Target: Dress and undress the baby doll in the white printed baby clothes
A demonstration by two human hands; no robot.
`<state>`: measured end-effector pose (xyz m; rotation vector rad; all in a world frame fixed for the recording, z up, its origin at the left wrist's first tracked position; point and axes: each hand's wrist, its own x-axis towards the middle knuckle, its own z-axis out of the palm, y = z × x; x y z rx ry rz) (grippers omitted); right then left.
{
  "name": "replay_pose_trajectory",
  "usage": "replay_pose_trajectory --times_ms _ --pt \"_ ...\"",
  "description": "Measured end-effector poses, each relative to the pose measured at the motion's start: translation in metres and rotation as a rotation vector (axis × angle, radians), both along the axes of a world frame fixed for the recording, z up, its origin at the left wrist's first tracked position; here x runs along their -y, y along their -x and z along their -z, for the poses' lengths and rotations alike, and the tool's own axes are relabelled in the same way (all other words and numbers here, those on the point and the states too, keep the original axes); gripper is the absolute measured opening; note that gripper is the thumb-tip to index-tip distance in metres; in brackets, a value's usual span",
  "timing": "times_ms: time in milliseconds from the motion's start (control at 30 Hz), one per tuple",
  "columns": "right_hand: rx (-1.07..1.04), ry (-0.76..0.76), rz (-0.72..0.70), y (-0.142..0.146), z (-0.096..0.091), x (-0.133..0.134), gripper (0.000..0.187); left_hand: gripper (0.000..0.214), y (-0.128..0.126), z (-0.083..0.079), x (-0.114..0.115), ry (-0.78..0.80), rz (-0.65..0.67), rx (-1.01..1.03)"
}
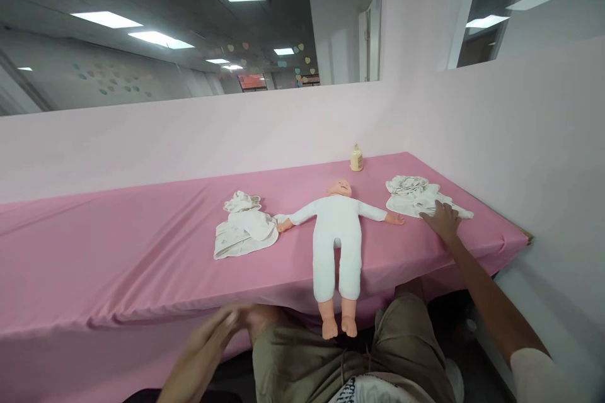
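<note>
A baby doll (336, 233) in a white bodysuit lies on its back on the pink-covered table (118, 252), arms spread, its bare feet hanging over the front edge. My right hand (442, 219) reaches out and rests flat on a folded white cloth (418, 196) to the doll's right, fingers stretched out. My left hand (222, 321) is low by the table's front edge, blurred by motion, and holds nothing that I can make out. Another white cloth bundle (243, 230) lies left of the doll.
A small cream baby bottle (356, 158) stands at the back of the table by the pink partition wall (283, 132). The table's right corner (522, 236) ends near a white wall. My knees in khaki shorts (350, 359) are under the front edge.
</note>
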<state>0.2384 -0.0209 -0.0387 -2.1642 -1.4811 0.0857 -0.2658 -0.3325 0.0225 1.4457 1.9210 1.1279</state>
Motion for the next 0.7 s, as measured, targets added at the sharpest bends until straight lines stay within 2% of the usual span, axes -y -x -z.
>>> replay_pose_trajectory --times_ms 67,167,267,333,467,567,700 --pt "0.085 0.039 -0.016 -0.003 0.0 -0.008 0.062 0.055 -0.011 -0.002 -0.034 0.025 0.088 -0.008" --pt "0.162 0.071 -0.027 -0.008 -0.004 -0.015 0.046 0.05 -0.025 0.003 -0.095 -0.002 0.15 -0.149" --pt "0.112 0.12 -0.008 -0.014 -0.01 -0.02 0.04 0.051 -0.026 0.016 -0.148 0.019 0.171 -0.319" --pt "0.003 0.115 0.035 -0.019 -0.014 -0.021 0.041 0.051 -0.018 0.026 -0.171 0.01 0.167 -0.467" --pt "-0.212 0.022 0.124 -0.032 -0.018 -0.018 0.044 0.045 0.005 0.043 -0.19 0.047 0.133 -0.688" --pt "-0.262 -0.014 0.154 -0.04 -0.02 -0.014 0.042 0.037 0.021 0.049 -0.188 0.014 0.069 -0.735" --pt "-0.269 -0.027 0.156 -0.044 -0.019 -0.011 0.042 0.033 0.039 0.051 -0.183 -0.027 0.074 -0.746"
